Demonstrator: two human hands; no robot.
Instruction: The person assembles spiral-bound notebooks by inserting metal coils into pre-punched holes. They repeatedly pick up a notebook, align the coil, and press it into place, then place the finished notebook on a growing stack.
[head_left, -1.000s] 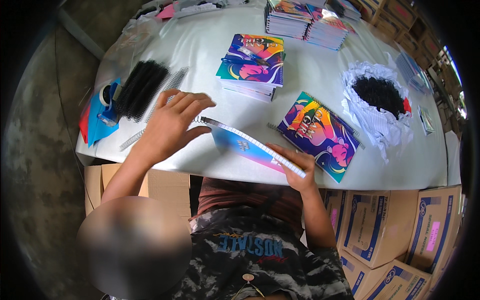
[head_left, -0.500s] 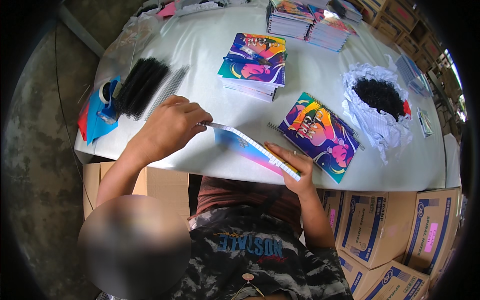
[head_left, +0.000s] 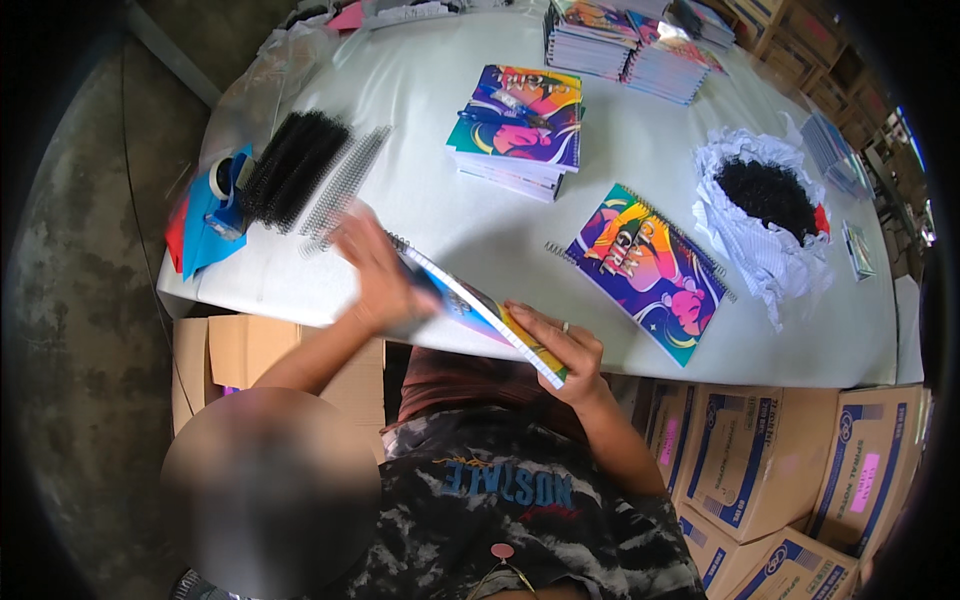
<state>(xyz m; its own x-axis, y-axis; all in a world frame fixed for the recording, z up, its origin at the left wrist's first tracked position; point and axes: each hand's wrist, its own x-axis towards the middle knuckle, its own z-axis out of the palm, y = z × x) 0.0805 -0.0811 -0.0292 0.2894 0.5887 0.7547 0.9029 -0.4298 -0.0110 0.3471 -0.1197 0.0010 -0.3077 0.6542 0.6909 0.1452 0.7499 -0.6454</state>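
Edge-on above the table's near side is a spiral notebook [head_left: 497, 322] with colourful covers, its white page edges showing. My right hand [head_left: 562, 350] is closed round its near right end. A dark coil [head_left: 400, 243] shows at its far left end. Beside that end, my left hand [head_left: 380, 275] is smeared by motion, so its fingers cannot be read. A second spiral notebook [head_left: 650, 270] lies flat to the right, with a loose coil end sticking out at its left. Black spiral coils [head_left: 298, 170] and a row of greyer coils [head_left: 348, 185] lie at left.
A notebook stack [head_left: 515, 135] with a blue tool on top stands mid-table; more stacks [head_left: 630, 50] are behind. Crumpled paper [head_left: 730, 240] holds a tangle of black bits [head_left: 768, 195]. A blue tape dispenser [head_left: 228, 200] sits at left. Cardboard boxes [head_left: 765, 450] stand below the table.
My left hand has come away from the notebook's far left end and moved toward me, now blurred. The right hand, still gripping the notebook, has shifted slightly left.
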